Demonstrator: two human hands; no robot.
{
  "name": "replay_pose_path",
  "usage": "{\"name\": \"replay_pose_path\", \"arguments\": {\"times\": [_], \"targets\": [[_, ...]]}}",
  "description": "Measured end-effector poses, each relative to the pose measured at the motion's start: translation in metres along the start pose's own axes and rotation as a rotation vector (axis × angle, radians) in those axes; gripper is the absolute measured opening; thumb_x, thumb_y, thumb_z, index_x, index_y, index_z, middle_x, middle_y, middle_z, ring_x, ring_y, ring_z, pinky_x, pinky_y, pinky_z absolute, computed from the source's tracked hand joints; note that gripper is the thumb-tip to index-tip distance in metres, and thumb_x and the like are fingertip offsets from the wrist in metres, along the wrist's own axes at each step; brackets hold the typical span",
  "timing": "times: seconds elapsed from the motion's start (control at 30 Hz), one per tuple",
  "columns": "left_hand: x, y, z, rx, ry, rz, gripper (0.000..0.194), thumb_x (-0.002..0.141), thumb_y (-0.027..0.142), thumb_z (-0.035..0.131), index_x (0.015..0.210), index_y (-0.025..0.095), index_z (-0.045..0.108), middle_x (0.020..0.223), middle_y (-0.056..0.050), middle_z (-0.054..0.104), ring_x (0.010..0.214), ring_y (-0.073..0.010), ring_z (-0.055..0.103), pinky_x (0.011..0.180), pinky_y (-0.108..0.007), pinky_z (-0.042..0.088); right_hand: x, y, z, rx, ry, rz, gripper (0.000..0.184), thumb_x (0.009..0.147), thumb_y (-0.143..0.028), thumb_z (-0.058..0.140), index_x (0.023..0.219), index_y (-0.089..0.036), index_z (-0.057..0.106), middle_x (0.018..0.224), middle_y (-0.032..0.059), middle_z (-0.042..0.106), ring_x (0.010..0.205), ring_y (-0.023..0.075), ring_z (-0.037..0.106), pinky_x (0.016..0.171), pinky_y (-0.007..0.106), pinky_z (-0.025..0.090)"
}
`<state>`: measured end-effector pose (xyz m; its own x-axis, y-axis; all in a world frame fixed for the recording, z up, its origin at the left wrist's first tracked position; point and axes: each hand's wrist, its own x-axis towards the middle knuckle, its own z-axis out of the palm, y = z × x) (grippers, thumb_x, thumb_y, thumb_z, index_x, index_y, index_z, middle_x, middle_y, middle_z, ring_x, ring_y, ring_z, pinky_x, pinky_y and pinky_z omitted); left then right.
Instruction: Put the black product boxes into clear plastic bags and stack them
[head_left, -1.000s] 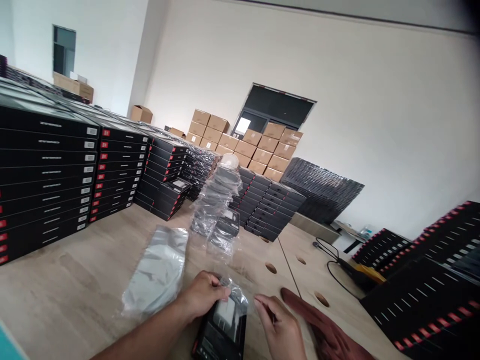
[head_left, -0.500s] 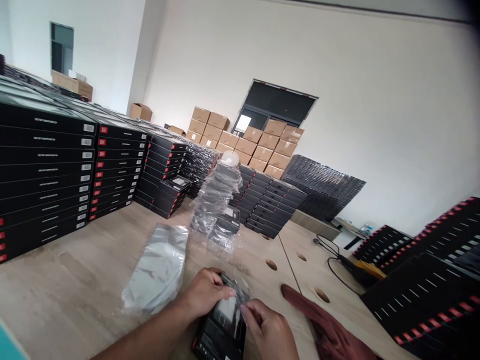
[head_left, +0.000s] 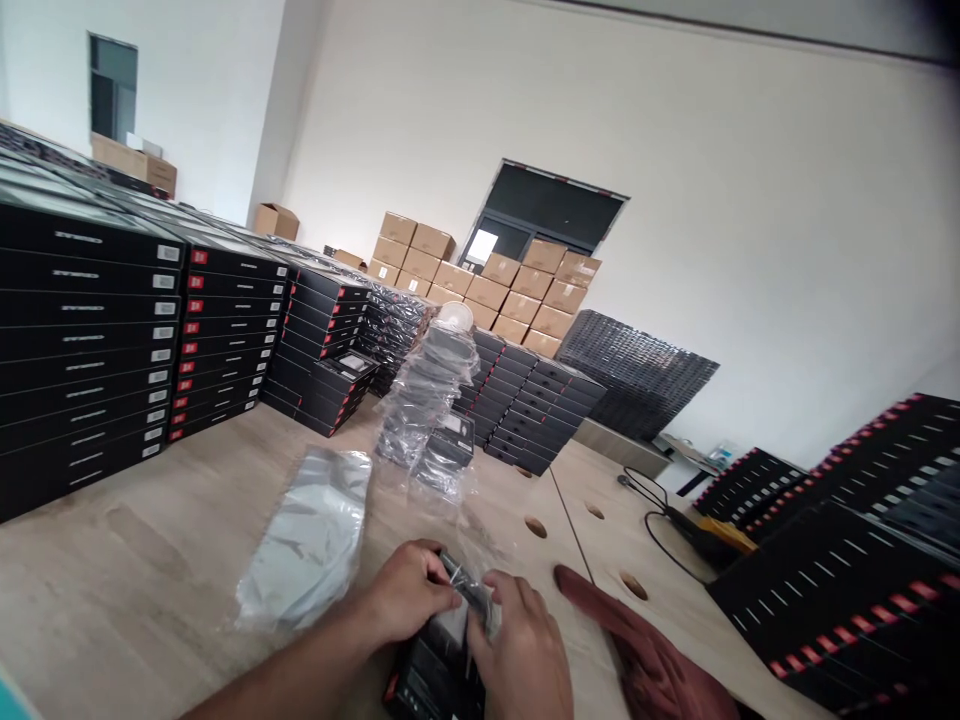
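A black box (head_left: 435,670) with red corner marks and pale print lies on the table in front of me, its far end in clear plastic film (head_left: 480,550). My left hand (head_left: 412,595) is closed on the box's far left edge, thumb bent over the top. My right hand (head_left: 525,640) curls around the right side, fingers closed on film and box edge. Part of the box is hidden under my hands. Left of it lies a flat pile of clear plastic bags (head_left: 311,530). Beyond stands a tall stack of bagged boxes (head_left: 427,390).
Tall stacks of black boxes (head_left: 82,340) line the left. More black boxes (head_left: 847,590) stand at the right, near a black cable (head_left: 652,520). A maroon cloth (head_left: 652,650) lies right of my hands. Round holes (head_left: 536,526) pierce the tabletop. Brown cartons (head_left: 487,290) are piled behind.
My right hand has moved up and inward from pinching the film to wrapping around the box's far right side. The left thumb has shifted back slightly. The view has moved a little.
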<state>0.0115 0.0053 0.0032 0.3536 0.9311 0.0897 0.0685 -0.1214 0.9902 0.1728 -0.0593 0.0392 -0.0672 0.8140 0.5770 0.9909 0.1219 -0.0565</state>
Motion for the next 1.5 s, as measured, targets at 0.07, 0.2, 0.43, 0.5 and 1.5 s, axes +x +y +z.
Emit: {"name": "replay_pose_path", "arguments": {"times": [0.07,0.2,0.43,0.5,1.5], "targets": [[0.002,-0.002,0.0,0.029,0.024,-0.016,0.012,0.06,0.026,0.067,0.067,0.017,0.071,0.093,-0.004,0.07,0.093,-0.0215,0.061,0.08,-0.027,0.044,0.0,0.001,0.0,-0.095,-0.052,0.015,0.026,0.068,-0.01,0.052,0.088,-0.024,0.061,0.08,0.0044,0.065,0.076,0.0238,0.062,0.066,0.033,0.044],[0.005,-0.007,-0.002,0.081,0.035,-0.061,0.019,0.065,0.033,0.063,0.069,0.016,0.071,0.074,-0.003,0.068,0.073,-0.019,0.061,0.069,-0.027,0.044,-0.002,0.008,0.001,-0.07,0.034,0.07,0.019,0.075,-0.013,0.047,0.087,-0.021,0.059,0.084,0.0066,0.065,0.079,0.0236,0.061,0.071,0.034,0.044],[0.001,-0.005,-0.003,0.053,-0.019,0.033,0.013,0.066,0.028,0.062,0.069,0.017,0.069,0.092,-0.004,0.067,0.095,-0.0219,0.058,0.082,-0.028,0.042,0.003,0.025,0.012,0.273,0.041,0.194,0.027,0.086,-0.036,0.042,0.08,-0.02,0.062,0.078,0.007,0.07,0.07,0.02,0.064,0.066,0.029,0.047],[0.0,-0.004,-0.005,-0.022,-0.063,-0.002,0.026,0.063,0.023,0.064,0.089,0.017,0.068,0.099,-0.004,0.065,0.093,-0.0209,0.058,0.082,-0.028,0.042,0.005,0.041,0.007,0.309,0.174,0.338,0.033,0.084,-0.045,0.044,0.084,-0.018,0.063,0.079,0.0091,0.071,0.069,0.0214,0.066,0.065,0.03,0.049],[-0.001,0.0,-0.012,-0.14,-0.104,-0.066,0.05,0.056,0.019,0.07,0.105,0.016,0.063,0.117,-0.007,0.063,0.102,-0.0217,0.058,0.09,-0.029,0.042,-0.002,0.027,0.009,0.501,-0.099,0.028,0.029,0.087,-0.043,0.049,0.08,-0.02,0.066,0.074,0.005,0.065,0.069,0.0172,0.062,0.063,0.025,0.049]]}}
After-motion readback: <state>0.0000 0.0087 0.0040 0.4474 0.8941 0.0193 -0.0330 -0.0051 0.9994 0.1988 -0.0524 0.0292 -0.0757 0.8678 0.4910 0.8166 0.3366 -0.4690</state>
